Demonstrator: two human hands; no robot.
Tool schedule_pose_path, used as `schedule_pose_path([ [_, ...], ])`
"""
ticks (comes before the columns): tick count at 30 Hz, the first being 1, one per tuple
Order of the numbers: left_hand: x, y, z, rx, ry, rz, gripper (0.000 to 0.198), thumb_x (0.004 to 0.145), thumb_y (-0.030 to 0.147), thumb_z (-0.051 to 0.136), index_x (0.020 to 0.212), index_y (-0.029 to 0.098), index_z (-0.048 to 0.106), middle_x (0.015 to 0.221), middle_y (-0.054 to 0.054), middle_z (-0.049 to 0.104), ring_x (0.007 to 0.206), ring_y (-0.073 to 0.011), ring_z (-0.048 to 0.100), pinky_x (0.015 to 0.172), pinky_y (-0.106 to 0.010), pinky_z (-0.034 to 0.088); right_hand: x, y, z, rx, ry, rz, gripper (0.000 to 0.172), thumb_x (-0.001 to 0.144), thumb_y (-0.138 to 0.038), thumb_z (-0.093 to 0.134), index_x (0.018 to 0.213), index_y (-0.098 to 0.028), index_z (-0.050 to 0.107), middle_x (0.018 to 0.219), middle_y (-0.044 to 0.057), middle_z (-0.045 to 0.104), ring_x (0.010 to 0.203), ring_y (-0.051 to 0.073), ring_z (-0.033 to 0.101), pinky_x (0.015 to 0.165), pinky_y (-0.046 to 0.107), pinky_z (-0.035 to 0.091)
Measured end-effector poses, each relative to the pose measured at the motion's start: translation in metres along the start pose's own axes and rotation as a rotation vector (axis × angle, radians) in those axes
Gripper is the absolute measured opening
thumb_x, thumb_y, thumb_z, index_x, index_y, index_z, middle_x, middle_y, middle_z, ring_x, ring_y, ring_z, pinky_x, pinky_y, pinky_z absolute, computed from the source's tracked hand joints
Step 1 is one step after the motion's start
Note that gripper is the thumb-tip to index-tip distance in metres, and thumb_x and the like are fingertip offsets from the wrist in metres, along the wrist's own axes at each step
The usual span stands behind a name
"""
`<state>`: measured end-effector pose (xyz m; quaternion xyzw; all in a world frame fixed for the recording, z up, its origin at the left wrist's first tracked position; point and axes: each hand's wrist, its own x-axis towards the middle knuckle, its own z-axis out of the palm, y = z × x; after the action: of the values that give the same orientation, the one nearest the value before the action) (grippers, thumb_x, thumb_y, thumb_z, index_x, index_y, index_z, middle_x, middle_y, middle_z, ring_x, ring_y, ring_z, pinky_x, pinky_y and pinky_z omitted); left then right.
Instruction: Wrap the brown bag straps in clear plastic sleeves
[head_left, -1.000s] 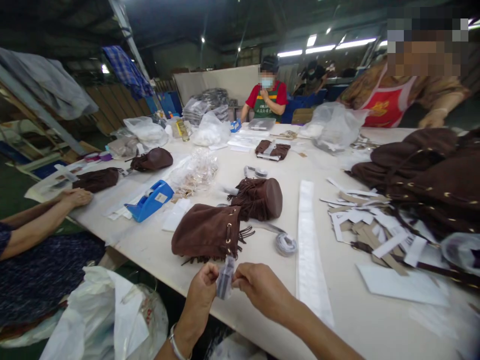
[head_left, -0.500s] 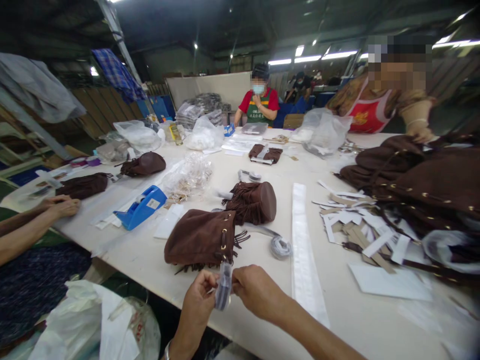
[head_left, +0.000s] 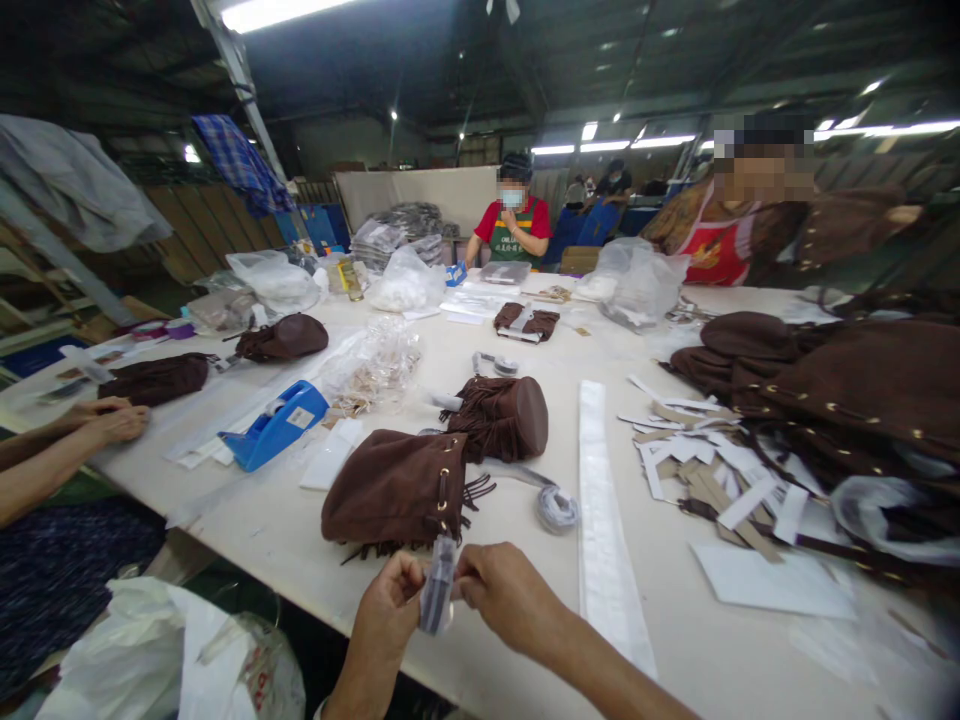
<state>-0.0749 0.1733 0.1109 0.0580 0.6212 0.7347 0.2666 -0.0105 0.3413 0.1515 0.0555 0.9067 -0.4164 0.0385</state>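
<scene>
My left hand [head_left: 388, 603] and my right hand [head_left: 506, 593] meet over the near table edge. Both pinch a small clear plastic strip [head_left: 437, 596] held upright between them, with something dark inside it. Just beyond my hands lies a brown suede fringed pouch [head_left: 390, 490] with gold eyelets. A second fringed brown pouch [head_left: 504, 415] lies behind it. A coil of grey tape [head_left: 556, 506] rests to the right of the near pouch.
A blue tape dispenser [head_left: 274, 424] sits left of the pouches, a long white strip [head_left: 602, 510] to the right. Cut paper pieces [head_left: 712, 470] and a heap of brown bags [head_left: 855, 385] fill the right side. Another person's hand [head_left: 112, 420] rests at the left; two workers stand across the table [head_left: 480, 345].
My hands have stayed together on the strip. The view has tilted upward slightly, so everything sits lower in the picture. The worker at the far right has lifted a brown bag.
</scene>
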Motion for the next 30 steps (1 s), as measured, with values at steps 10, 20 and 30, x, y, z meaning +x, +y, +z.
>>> schedule_pose_path([
  [10,-0.007,0.005,0.001,-0.068,-0.032,-0.028,0.033,0.071,0.024,0.075,0.075,0.02,0.043,0.068,0.006,0.044,0.058,-0.008,0.039,0.053,-0.017,0.035,-0.001,-0.004,-0.005,0.053,-0.006,0.007,0.004,0.082,-0.02,0.06,0.082,-0.019,0.064,0.074,0.0,0.067,0.069,0.013,0.058,0.059,0.021,0.032],
  [20,-0.007,0.001,-0.001,-0.14,-0.072,-0.037,0.035,0.073,0.023,0.076,0.075,0.02,0.042,0.067,0.006,0.043,0.058,-0.008,0.04,0.052,-0.019,0.033,0.008,0.007,0.003,0.34,-0.11,0.119,0.003,0.078,-0.02,0.063,0.076,-0.017,0.063,0.061,-0.003,0.06,0.048,0.008,0.052,0.047,0.019,0.036],
  [30,-0.016,0.008,-0.001,-0.332,-0.061,-0.083,0.03,0.077,0.042,0.074,0.083,0.016,0.06,0.075,0.001,0.055,0.065,-0.0098,0.047,0.06,-0.02,0.044,0.019,0.016,0.011,0.781,-0.251,0.169,0.024,0.068,-0.024,0.073,0.079,-0.018,0.053,0.057,-0.005,0.061,0.042,0.007,0.05,0.041,0.018,0.044],
])
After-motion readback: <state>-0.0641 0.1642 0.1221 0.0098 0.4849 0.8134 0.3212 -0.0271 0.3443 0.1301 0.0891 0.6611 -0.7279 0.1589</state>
